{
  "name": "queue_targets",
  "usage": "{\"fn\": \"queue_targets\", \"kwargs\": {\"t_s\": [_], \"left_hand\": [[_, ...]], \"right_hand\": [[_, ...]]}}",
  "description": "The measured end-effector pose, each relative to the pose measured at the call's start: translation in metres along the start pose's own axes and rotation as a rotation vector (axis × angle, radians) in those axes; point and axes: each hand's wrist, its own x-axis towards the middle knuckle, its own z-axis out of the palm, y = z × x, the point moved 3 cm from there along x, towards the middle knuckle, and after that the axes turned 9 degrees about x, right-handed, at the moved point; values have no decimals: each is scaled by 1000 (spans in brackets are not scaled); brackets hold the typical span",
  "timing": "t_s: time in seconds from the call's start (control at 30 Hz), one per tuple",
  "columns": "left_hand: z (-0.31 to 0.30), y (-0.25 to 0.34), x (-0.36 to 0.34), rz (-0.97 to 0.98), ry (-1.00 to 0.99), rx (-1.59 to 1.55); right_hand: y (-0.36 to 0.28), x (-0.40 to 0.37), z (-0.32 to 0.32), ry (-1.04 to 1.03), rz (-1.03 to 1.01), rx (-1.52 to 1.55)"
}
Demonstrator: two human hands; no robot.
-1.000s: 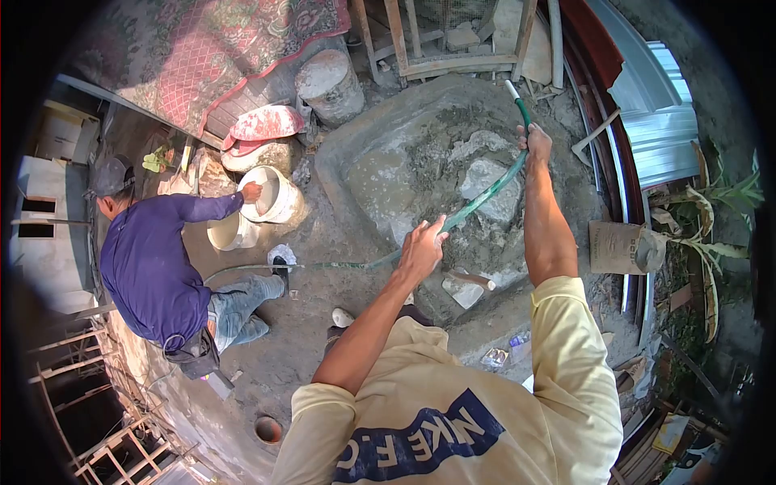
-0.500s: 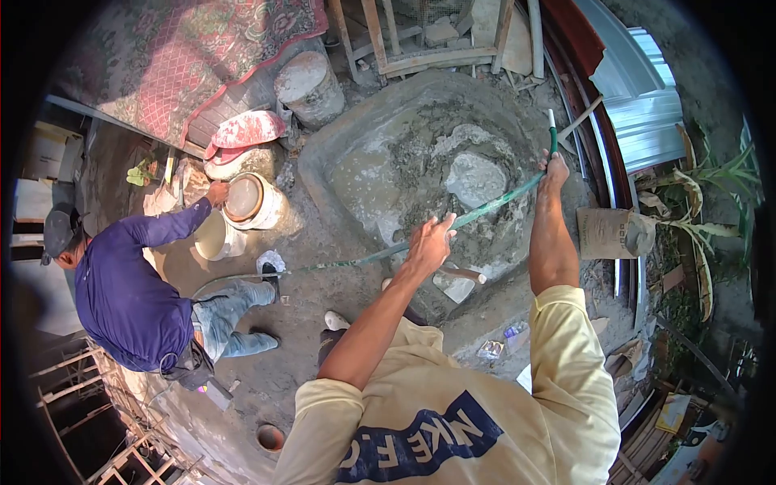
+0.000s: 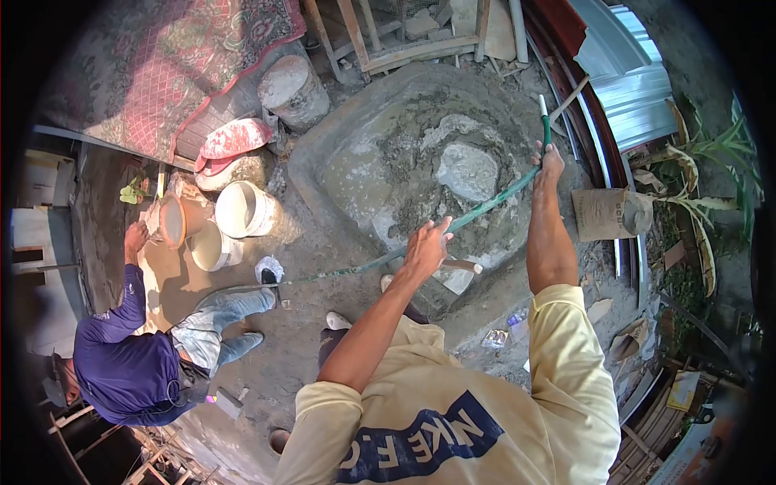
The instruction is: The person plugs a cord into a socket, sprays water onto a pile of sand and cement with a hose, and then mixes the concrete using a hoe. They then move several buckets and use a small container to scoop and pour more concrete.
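Note:
A green hose (image 3: 493, 207) with a white end piece (image 3: 542, 105) runs across in front of me. My right hand (image 3: 550, 162) is closed around it just below the upturned end. My left hand (image 3: 427, 249) grips the hose farther back. Below the hose lies a wet grey mix (image 3: 404, 162) inside a raised grey rim (image 3: 311, 153), with a pale grey mound (image 3: 469, 172) in its middle. A wooden tool handle (image 3: 463, 265) sticks out beside my left hand. I see no water leaving the hose.
At left, a co-worker in a purple shirt (image 3: 125, 376) bends with one hand near a round brown-rimmed container (image 3: 174, 220). White buckets (image 3: 242, 208) stand beside it. A paper bag (image 3: 600, 215) and metal sheets (image 3: 647, 105) are at right. A wooden frame (image 3: 420, 55) stands behind.
The co-worker has shifted down and left, and the brown-rimmed container has moved from atop the white bucket to its left. My hands keep their hold; the view has shifted slightly.

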Motion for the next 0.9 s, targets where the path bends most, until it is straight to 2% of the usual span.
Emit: {"fn": "queue_targets", "kwargs": {"t_s": [0.27,0.37,0.47,0.53,0.6,0.77,0.9], "left_hand": [[12,3,1,39,-57,-2],[17,3,-5,106,-13,40],[29,-6,-14,78,-105,-10],[37,-12,-21,157,-25,33],[42,-16,-25,142,-70,27],[33,-8,-27,102,-185,18],[27,3,-18,189,-89,12]], "right_hand": [[3,3,-45,108,0,9],[8,-1,-72,179,22,-18],[20,-11,-97,217,55,-14],[26,-18,-114,239,96,-14],[32,-24,-127,254,88,-15],[20,-35,-133,261,76,17],[-5,-31,-120,202,27,72]]}}
